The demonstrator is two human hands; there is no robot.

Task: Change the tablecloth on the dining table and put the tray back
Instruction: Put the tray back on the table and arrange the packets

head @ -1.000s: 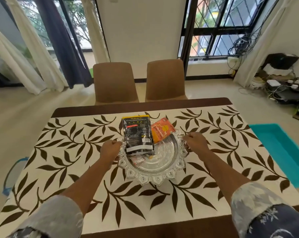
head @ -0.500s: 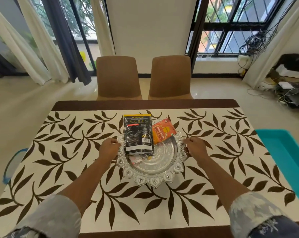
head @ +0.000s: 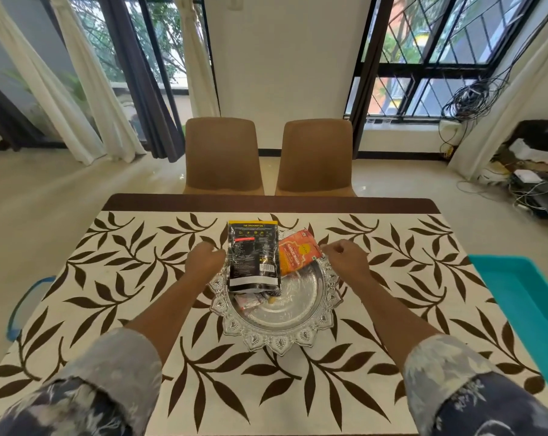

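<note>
A cream tablecloth (head: 115, 297) with brown leaf print covers the dining table. A silver tray (head: 291, 325) with a scalloped rim rests on its middle. On the tray lie a black pouch (head: 254, 256), an orange packet (head: 298, 251) and some small sachets (head: 250, 302). My left hand (head: 205, 261) hovers by the tray's far left rim, fingers loosely curled around nothing. My right hand (head: 345, 258) is by the far right rim next to the orange packet, also curled and holding nothing.
Two brown chairs (head: 224, 155) (head: 315, 157) stand at the table's far edge. A turquoise tub (head: 524, 309) sits off the table's right side and a blue-rimmed object (head: 21, 306) off the left. Tangled cables and devices (head: 530, 190) lie on the floor at the right.
Both hands gripped the tray's sides before; now they have come off the rim and moved toward its far edge. The tray lies flat on the cloth.
</note>
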